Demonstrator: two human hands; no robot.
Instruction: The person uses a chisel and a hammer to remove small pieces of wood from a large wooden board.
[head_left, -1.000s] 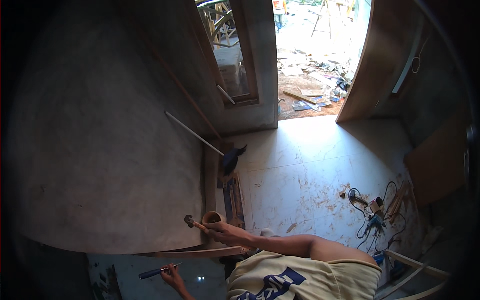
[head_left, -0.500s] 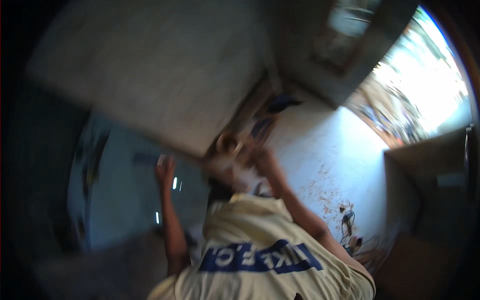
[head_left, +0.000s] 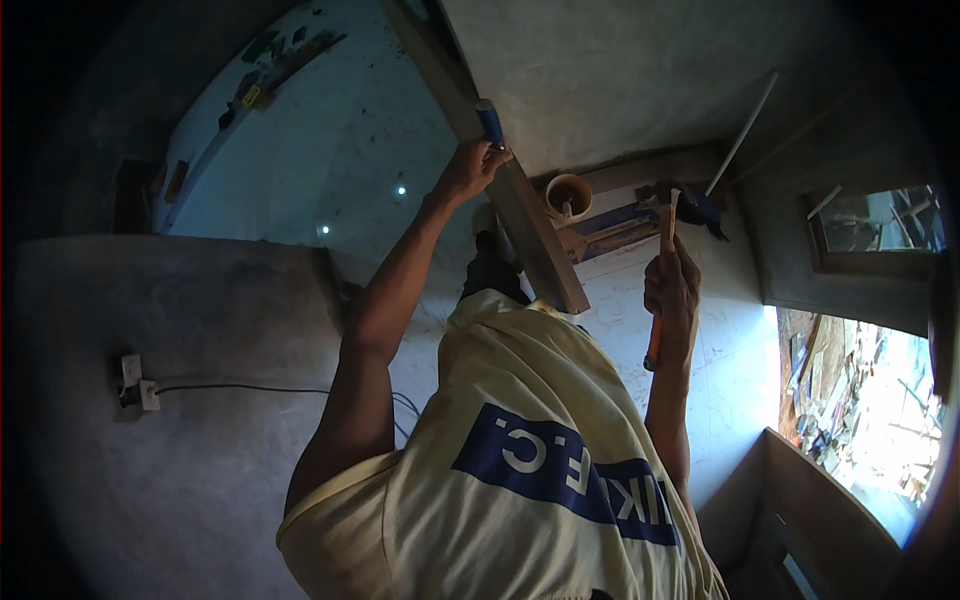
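Note:
My left hand [head_left: 470, 170] is closed round a chisel [head_left: 489, 120] with a blue handle, held up against the wooden door frame [head_left: 548, 240]. Its handle end points away from me, and the blade is hidden by my fingers and the wood. Off to the right, my right hand [head_left: 674, 290] grips a hammer [head_left: 668, 235] by its orange-ended shaft. The hammer head is up, apart from the chisel and the frame.
Beyond the frame stand a bucket [head_left: 552, 190] and some blue and brown pieces [head_left: 615, 228] by the wall. A wall socket [head_left: 148, 395] with a plugged-in cable [head_left: 250, 387] is at left. At right are a window [head_left: 880, 230] and a bright opening [head_left: 870, 390].
The view has swung round and sharpened from a blur. My left hand is now at the door frame with the chisel, and my right hand is farther right with the hammer raised.

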